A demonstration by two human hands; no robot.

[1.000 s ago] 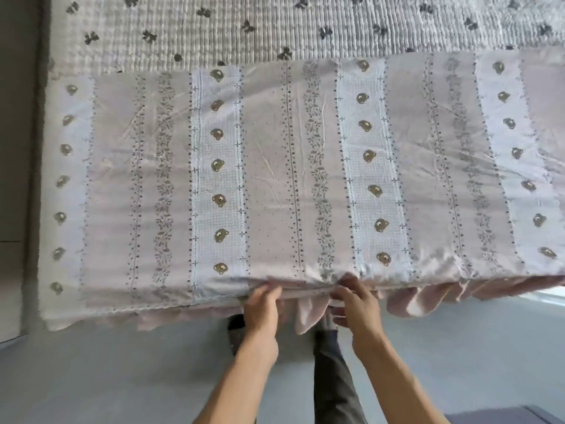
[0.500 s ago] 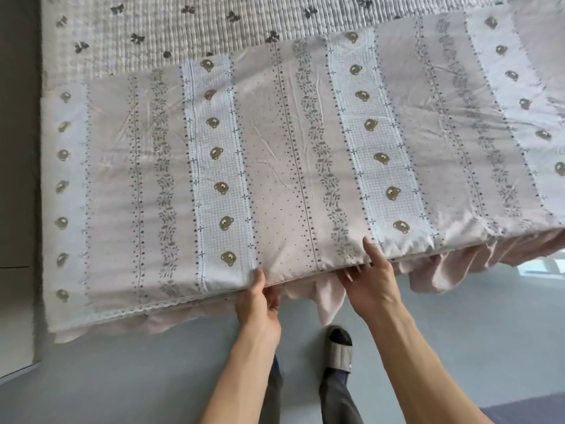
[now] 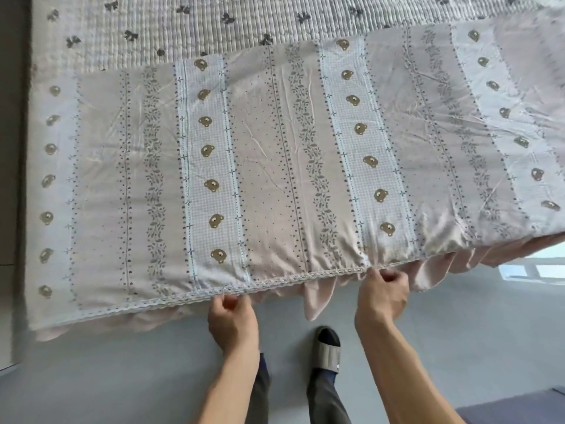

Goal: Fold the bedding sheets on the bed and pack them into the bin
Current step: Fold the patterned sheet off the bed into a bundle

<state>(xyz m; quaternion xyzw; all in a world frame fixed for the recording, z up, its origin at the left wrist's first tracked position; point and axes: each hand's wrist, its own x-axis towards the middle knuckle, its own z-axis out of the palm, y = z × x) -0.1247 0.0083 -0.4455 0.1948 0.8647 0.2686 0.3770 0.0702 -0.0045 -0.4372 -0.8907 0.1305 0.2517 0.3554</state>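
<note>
A pink and white striped bedding sheet (image 3: 275, 166), printed with small bears and leaf vines, lies spread flat across the near part of the bed. Its lace-trimmed near edge runs along the bed's front, and a pink ruffle hangs below that edge. My left hand (image 3: 232, 322) pinches the lace edge near the middle. My right hand (image 3: 382, 298) pinches the same edge further right. Both hands reach up from the floor side. No bin is in view.
Behind the sheet lies a grey-white quilted cover (image 3: 189, 26) with dark bow prints. Grey floor (image 3: 91, 371) stretches below the bed edge, with my slippered foot (image 3: 328, 350) on it. A dark mat corner (image 3: 513, 408) shows at bottom right. A wall (image 3: 12, 148) borders the left.
My hands have moved apart along the near edge and now pinch the lace trim, which has come out from under. The view has moved closer and tilted.
</note>
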